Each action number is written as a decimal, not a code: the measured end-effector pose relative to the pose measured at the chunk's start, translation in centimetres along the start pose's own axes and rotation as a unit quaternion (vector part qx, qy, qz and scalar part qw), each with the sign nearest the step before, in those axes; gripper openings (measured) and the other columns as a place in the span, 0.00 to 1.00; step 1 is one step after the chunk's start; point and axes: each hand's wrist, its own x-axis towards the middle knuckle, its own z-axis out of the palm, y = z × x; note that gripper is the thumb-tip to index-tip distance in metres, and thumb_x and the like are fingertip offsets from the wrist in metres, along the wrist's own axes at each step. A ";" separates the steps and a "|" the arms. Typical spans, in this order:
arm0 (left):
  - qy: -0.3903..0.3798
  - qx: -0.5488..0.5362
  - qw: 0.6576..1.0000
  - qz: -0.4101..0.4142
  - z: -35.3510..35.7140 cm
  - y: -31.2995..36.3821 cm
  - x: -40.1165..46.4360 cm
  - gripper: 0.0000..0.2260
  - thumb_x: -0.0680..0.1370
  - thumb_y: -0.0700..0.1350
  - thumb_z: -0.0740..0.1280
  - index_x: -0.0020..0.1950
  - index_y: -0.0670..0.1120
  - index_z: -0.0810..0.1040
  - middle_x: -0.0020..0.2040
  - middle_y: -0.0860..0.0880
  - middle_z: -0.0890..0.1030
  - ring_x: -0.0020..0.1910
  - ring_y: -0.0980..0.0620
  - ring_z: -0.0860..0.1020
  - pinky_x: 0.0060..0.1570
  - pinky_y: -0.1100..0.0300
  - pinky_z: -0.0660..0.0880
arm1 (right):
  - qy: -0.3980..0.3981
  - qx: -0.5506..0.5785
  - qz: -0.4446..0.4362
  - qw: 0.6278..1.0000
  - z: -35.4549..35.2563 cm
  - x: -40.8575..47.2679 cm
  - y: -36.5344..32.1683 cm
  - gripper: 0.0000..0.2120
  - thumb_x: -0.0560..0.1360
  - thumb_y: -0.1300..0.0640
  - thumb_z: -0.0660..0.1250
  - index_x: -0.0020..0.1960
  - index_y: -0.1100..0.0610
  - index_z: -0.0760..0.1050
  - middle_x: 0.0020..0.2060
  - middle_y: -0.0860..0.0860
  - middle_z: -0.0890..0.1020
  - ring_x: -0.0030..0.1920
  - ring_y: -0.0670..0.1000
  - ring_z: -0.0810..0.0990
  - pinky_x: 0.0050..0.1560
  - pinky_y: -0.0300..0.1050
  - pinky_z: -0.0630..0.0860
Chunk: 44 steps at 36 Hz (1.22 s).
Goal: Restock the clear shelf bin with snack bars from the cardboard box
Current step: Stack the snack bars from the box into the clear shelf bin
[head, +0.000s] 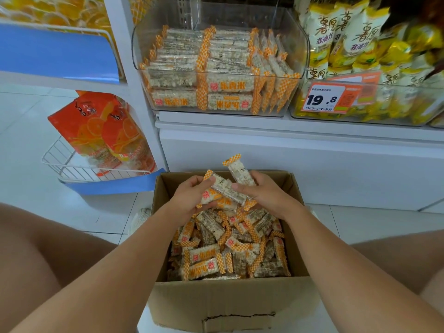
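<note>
Cardboard box (223,306): open on the floor, below both hands, filled with loose snack bars (230,251). Left hand (192,195): fingers curled around a bundle of bars (217,195), held above the box contents. Right hand (263,192): fingers curled around the same bundle from the opposite side, with one bar (239,170) projecting upward past its fingertips. Clear shelf bin (292,75): on the shelf beyond and above the hands, holding stacked rows of bars. Price tag (330,98): farther right of the right hand.
</note>
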 end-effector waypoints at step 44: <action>-0.014 0.068 0.996 0.048 2.6 0.9 -1.5 0.20 0.67 0.38 0.81 0.55 0.41 0.80 0.54 0.41 0.83 0.51 0.45 0.84 0.49 0.50 0.83 | 0.081 -0.475 -0.155 0.862 1.9 0.8 0.1 0.16 0.65 0.41 0.76 0.44 0.49 0.77 0.41 0.45 0.78 0.42 0.50 0.79 0.40 0.48 0.76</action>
